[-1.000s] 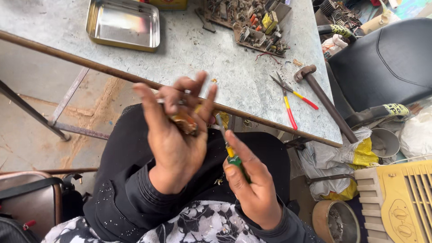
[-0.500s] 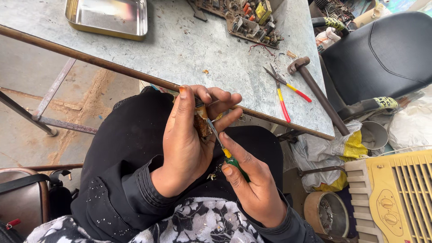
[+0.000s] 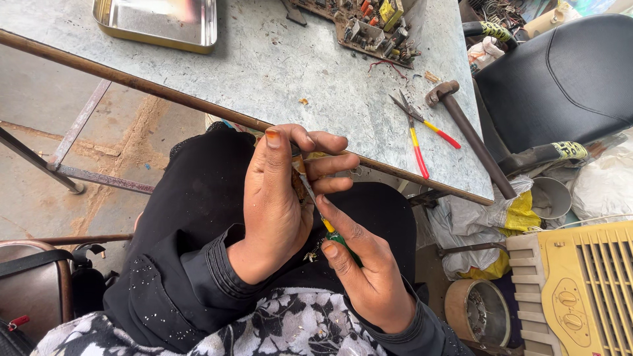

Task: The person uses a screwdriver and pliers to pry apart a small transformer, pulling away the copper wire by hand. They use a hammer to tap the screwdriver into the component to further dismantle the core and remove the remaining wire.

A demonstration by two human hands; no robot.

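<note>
My left hand [image 3: 280,198] is curled around a small brownish part [image 3: 298,165], held over my lap; most of the part is hidden by the fingers. My right hand [image 3: 366,264] grips a screwdriver [image 3: 316,207] with a green and yellow handle, its metal shaft pointing up into the part in my left hand. Both hands sit just below the near edge of the grey table [image 3: 277,66].
On the table lie a metal tray [image 3: 158,23], a circuit board with components [image 3: 369,26], red-and-yellow-handled pliers [image 3: 419,132] and a hammer [image 3: 468,132]. A black seat [image 3: 560,79] stands at right, with bags, a metal pot [image 3: 550,198] and a yellow appliance [image 3: 580,290] below.
My left hand has turned and closed its fingers round the part. The screwdriver tip has come up into the part, and both hands have drawn closer together.
</note>
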